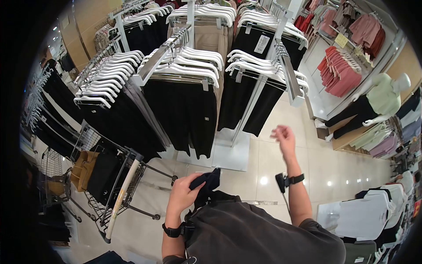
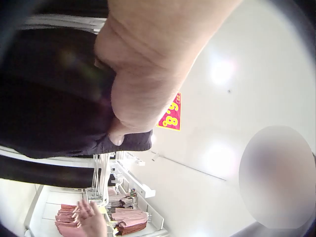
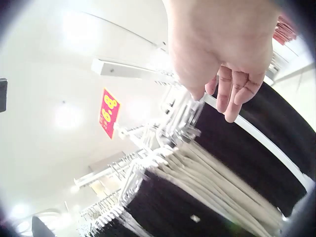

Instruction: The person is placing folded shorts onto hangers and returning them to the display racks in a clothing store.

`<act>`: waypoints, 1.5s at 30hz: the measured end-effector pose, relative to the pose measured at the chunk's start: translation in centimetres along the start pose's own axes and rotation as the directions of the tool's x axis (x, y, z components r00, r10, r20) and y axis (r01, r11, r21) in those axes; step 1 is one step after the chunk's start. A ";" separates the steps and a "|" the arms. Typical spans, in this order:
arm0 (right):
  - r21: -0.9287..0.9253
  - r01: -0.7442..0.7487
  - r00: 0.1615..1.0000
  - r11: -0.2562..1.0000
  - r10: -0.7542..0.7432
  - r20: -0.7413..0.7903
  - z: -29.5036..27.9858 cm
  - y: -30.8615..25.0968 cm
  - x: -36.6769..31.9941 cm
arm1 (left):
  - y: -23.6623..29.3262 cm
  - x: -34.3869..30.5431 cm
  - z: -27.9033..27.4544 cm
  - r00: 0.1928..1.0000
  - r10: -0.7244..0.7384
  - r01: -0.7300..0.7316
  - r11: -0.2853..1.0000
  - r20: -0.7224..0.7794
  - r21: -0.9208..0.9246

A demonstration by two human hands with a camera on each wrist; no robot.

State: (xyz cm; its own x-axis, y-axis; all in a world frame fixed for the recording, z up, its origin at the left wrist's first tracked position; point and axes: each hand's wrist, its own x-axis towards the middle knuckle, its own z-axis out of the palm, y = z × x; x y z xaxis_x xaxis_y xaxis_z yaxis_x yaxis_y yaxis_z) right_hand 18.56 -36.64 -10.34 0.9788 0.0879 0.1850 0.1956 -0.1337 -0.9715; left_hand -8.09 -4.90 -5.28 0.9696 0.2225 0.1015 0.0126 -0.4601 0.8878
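Note:
My left hand (image 1: 182, 193) grips a bunched dark garment (image 1: 210, 179) at waist height in the head view. The left wrist view has the left hand (image 2: 143, 74) close up, its thumb against the dark cloth (image 2: 54, 94). My right hand (image 1: 284, 140) is raised in the air with nothing in it, fingers loosely bent, in front of the right rack's black trousers (image 1: 263, 108). In the right wrist view the fingers of the right hand (image 3: 222, 54) hang down loosely, with black trousers (image 3: 242, 153) behind them.
Racks of white hangers (image 1: 189, 61) with black and beige trousers stand ahead. A shopping cart (image 1: 121, 193) holding bags is at the left. On the right are a mannequin (image 1: 382, 99), pink clothes (image 1: 338, 72) and white shirts (image 1: 362, 215). Tiled floor (image 1: 281, 176) lies between.

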 end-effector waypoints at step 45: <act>-0.487 0.366 0.801 0.793 -0.535 -0.270 -1.2 -10.6 22.2 | -2.2 -6.8 -4.4 0.949 -0.195 0.201 0.980 -0.249 -0.005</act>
State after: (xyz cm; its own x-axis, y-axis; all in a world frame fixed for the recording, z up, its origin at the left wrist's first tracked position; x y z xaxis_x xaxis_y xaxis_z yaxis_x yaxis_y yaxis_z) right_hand 38.29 -34.42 4.21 0.6953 -0.1250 0.7077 0.5425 -0.5546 -0.6309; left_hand -15.77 -1.67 -5.94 0.8564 0.5151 0.0346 0.2056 -0.4017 0.8924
